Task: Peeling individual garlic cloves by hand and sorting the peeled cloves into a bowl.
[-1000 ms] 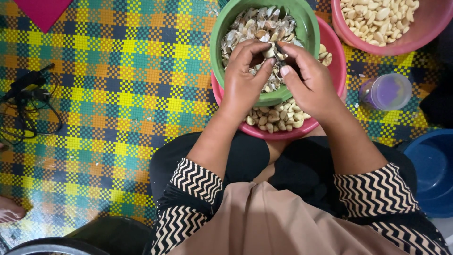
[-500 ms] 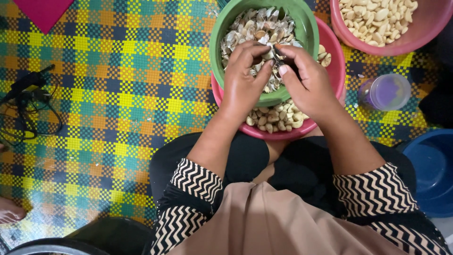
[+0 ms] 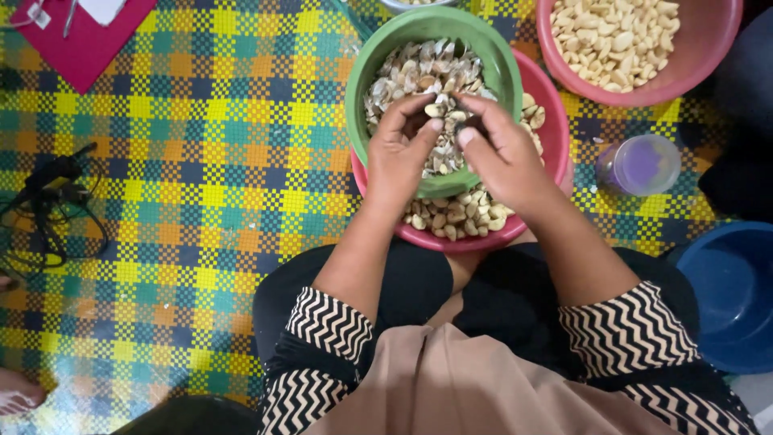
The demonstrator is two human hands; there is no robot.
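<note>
My left hand (image 3: 400, 153) and my right hand (image 3: 501, 155) meet over a green bowl (image 3: 488, 60) full of pale shell pieces. The left fingers pinch a small nut (image 3: 435, 109) at the fingertips. My right hand's fingers close on something dark and small against that nut; I cannot tell what it is. The green bowl sits inside a red bowl (image 3: 552, 134) that holds several unshelled nuts (image 3: 451, 219) along its near side.
A pink bowl (image 3: 702, 61) of pale shelled nuts stands at the top right. A small purple cup (image 3: 642, 164) and a blue basin (image 3: 729, 296) lie to the right. A red folder (image 3: 84, 40) and black cables (image 3: 47, 193) lie on the checked mat at left.
Both hands have stayed over the green bowl. The fingertips have shifted slightly around the nut between them.
</note>
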